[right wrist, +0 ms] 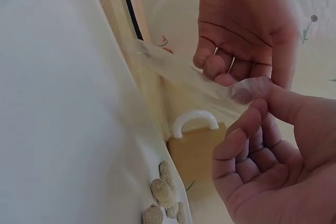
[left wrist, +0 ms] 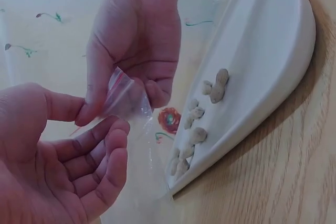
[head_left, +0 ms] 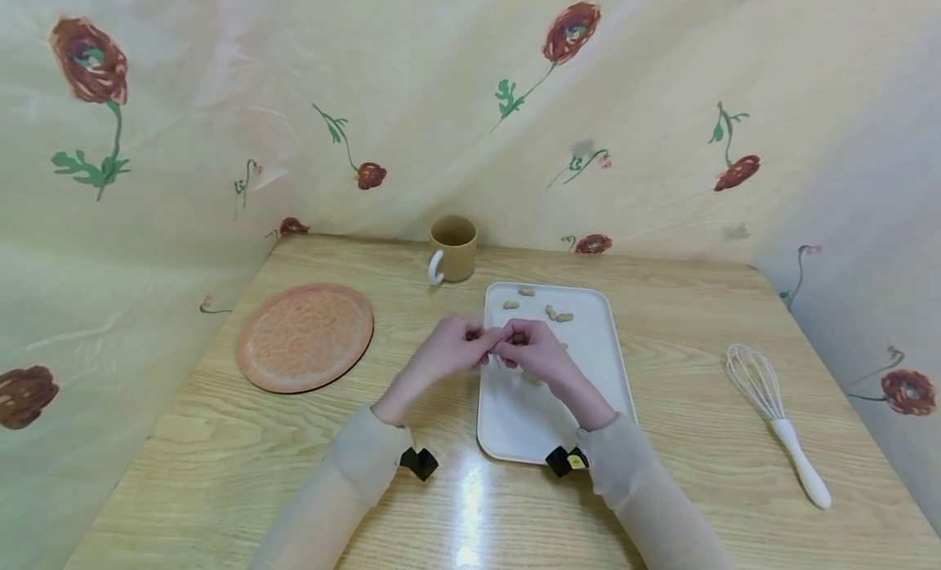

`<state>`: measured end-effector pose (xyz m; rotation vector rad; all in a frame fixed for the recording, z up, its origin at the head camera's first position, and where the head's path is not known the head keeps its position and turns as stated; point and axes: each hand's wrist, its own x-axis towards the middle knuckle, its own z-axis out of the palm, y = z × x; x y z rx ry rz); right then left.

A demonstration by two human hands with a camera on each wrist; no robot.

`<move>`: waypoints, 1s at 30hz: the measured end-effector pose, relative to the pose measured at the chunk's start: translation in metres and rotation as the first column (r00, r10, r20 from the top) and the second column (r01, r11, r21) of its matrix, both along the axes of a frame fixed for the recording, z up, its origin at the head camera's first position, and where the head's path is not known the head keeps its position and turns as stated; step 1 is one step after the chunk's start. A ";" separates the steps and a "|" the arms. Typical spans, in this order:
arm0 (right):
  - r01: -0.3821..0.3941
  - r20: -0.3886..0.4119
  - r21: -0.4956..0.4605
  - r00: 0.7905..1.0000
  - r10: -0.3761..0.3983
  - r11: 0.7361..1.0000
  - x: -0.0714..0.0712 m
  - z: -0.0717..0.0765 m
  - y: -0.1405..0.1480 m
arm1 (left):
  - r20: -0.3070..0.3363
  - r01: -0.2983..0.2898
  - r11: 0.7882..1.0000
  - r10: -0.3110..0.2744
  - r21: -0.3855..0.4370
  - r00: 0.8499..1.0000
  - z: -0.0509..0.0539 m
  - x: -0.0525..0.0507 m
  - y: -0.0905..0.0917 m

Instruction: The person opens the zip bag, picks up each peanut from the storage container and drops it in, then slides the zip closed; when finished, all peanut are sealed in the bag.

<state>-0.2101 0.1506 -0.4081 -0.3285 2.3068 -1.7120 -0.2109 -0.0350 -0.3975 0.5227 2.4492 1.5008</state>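
Note:
A clear plastic zip bag with a red line along its mouth [left wrist: 128,95] hangs between my two hands, over the left part of the white tray [head_left: 515,427]. My left hand [head_left: 456,345] pinches the bag's top edge between thumb and forefinger, its other fingers loosely bent. Close against it, my right hand [head_left: 535,349] pinches the same edge, and the thumbs nearly meet. In the right wrist view the bag's body [right wrist: 184,77] trails away, thin and blurred. Several unshelled peanuts [head_left: 564,317] lie on the tray, mostly toward its far end; the hands partly hide others.
Behind the tray stands a tan mug [head_left: 459,260] with a white handle. A round orange mat [head_left: 307,337] lies on the left of the wooden table [head_left: 243,472]. On the right lies a white whisk [head_left: 787,439]. Flowered cloth [head_left: 441,104] hangs behind and at the sides.

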 end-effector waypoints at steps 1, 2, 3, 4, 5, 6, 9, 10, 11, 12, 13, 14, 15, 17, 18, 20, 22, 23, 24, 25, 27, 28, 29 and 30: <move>-0.013 -0.003 0.000 1.000 0.013 1.000 0.000 0.000 -0.001 | 0.032 -0.001 1.000 0.000 0.010 1.000 0.000 0.000 0.000; -0.029 -0.009 -0.001 1.000 0.028 1.000 0.000 -0.001 -0.001 | 0.060 -0.003 1.000 0.002 0.021 0.998 0.001 0.000 0.000; -0.039 -0.011 0.006 0.999 0.039 0.999 0.001 -0.001 -0.001 | 0.086 -0.007 1.000 0.005 0.029 0.996 0.002 0.000 0.000; -0.048 -0.014 0.013 0.999 0.048 0.999 0.001 -0.001 -0.002 | 0.111 -0.012 0.999 0.009 0.033 0.994 0.002 -0.001 0.000; -0.054 -0.013 0.021 0.998 0.054 0.998 0.002 0.000 -0.003 | 0.130 -0.017 0.999 0.011 0.041 0.991 0.003 -0.001 0.000; -0.059 -0.013 0.027 0.998 0.059 0.998 0.002 0.000 -0.003 | 0.145 -0.018 0.999 0.012 0.046 0.989 0.003 -0.001 0.000; -0.065 -0.010 0.047 0.998 0.066 0.997 0.003 0.001 -0.005 | 0.163 -0.013 0.998 0.004 0.053 0.987 0.004 -0.003 -0.001; -0.066 -0.010 0.049 0.998 0.067 0.997 0.003 0.001 -0.005 | 0.169 -0.009 0.998 -0.001 0.062 0.986 0.004 -0.003 -0.001; -0.070 -0.009 0.049 0.997 0.070 0.996 0.003 0.001 -0.005 | 0.173 -0.004 0.998 -0.008 0.070 0.985 0.005 -0.003 -0.002; -0.072 -0.008 0.048 0.997 0.073 0.996 0.003 0.001 -0.005 | 0.179 0.002 0.997 -0.016 0.079 0.984 0.005 -0.003 -0.002; -0.075 -0.006 0.047 0.997 0.076 0.996 0.003 0.001 -0.005 | 0.184 0.008 0.996 -0.023 0.084 0.983 0.006 -0.003 -0.003; -0.077 -0.004 0.042 0.997 0.077 0.996 0.003 0.001 -0.005 | 0.189 0.015 0.996 -0.032 0.089 0.981 0.006 -0.003 -0.004; -0.078 -0.001 0.038 0.997 0.078 0.996 0.003 0.001 -0.005 | 0.194 0.024 0.996 -0.041 0.092 0.980 0.006 -0.003 -0.005; -0.077 0.009 0.021 0.997 0.076 0.997 0.003 0.001 -0.005 | 0.200 0.039 0.996 -0.056 0.085 0.978 0.006 -0.003 -0.006; -0.071 0.016 0.008 0.997 0.071 0.997 0.003 0.001 -0.005 | 0.197 0.047 0.996 -0.062 0.077 0.979 0.007 -0.002 -0.006; -0.057 0.027 -0.017 0.998 0.057 0.998 0.003 0.002 -0.005 | 0.188 0.057 0.997 -0.066 0.052 0.980 0.008 -0.002 -0.006; -0.042 0.033 -0.034 0.999 0.043 0.999 0.003 0.002 -0.005 | 0.168 0.062 0.998 -0.066 0.024 0.984 0.009 -0.001 -0.006; -0.035 0.034 -0.038 0.999 0.037 0.999 0.003 0.002 -0.005 | 0.154 0.063 0.998 -0.063 0.008 0.986 0.009 0.000 -0.006; -0.030 0.032 -0.039 0.999 0.031 0.999 0.003 0.002 -0.006 | 0.140 0.062 0.998 -0.060 -0.012 0.988 0.009 0.000 -0.006; -0.028 0.025 -0.034 0.999 0.028 0.999 0.003 0.002 -0.006 | 0.131 0.061 0.998 -0.057 -0.028 0.990 0.009 0.000 -0.006; -0.023 0.008 -0.017 1.000 0.023 1.000 0.004 0.002 -0.006 | 0.117 0.063 0.996 -0.055 -0.058 0.992 0.008 0.000 -0.006; -0.020 -0.001 -0.008 1.000 0.020 1.000 0.004 0.003 -0.006 | 0.114 0.064 0.995 -0.055 -0.075 0.992 0.007 0.000 -0.006; -0.016 -0.008 -0.001 1.000 0.016 1.000 0.004 0.003 -0.006 | 0.111 0.066 0.994 -0.056 -0.091 0.992 0.008 0.000 -0.006; -0.012 -0.015 0.008 1.000 0.013 1.000 0.004 0.003 -0.006 | 0.111 0.071 0.992 -0.060 -0.102 0.992 0.008 0.000 -0.006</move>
